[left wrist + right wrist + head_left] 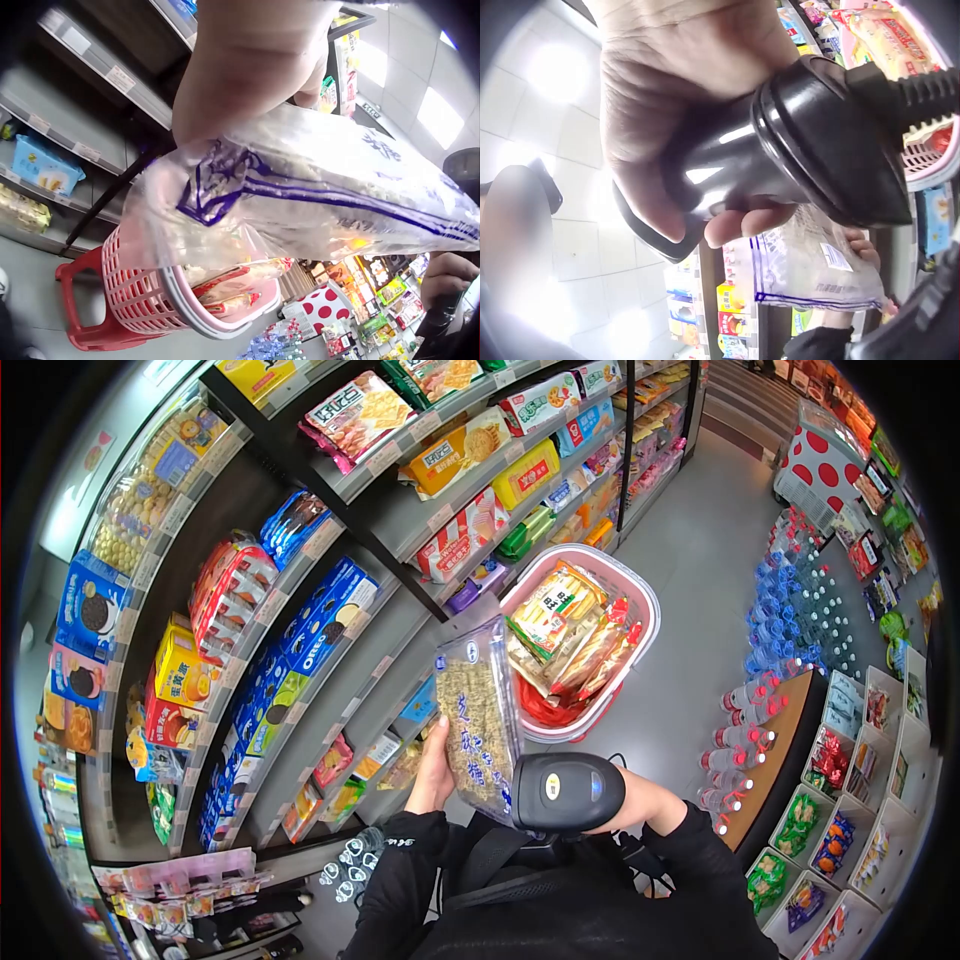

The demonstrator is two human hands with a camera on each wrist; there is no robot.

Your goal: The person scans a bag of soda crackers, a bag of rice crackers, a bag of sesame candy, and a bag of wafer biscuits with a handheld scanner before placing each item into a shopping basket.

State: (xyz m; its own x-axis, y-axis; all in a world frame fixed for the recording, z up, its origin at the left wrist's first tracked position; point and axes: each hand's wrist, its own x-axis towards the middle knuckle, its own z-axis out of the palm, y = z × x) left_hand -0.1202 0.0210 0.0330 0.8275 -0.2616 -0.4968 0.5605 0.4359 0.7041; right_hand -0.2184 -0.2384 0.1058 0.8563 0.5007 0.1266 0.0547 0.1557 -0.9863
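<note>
My left hand (pixel 432 765) grips a clear plastic bag of sesame candy (pixel 475 725) by its left edge, thumb on the front. Blue characters run down the bag's front; its other face, in the right wrist view, carries a white label (pixel 836 256). My right hand (pixel 697 82) is wrapped around the handle of a black barcode scanner (pixel 735 150). In the head view the scanner's head (pixel 570 790) lies beside the bag's lower right corner and hides most of the right hand. A thick coiled cable (pixel 930 97) comes out of the handle's end.
Just ahead, a pink shopping basket (pixel 648 595) holds several packaged snacks. The basket rests on a red stool (pixel 79 300). Shelves of biscuits (pixel 300 640) rise on the left. Water bottles (pixel 735 745) and snack bins (pixel 800 820) line the right.
</note>
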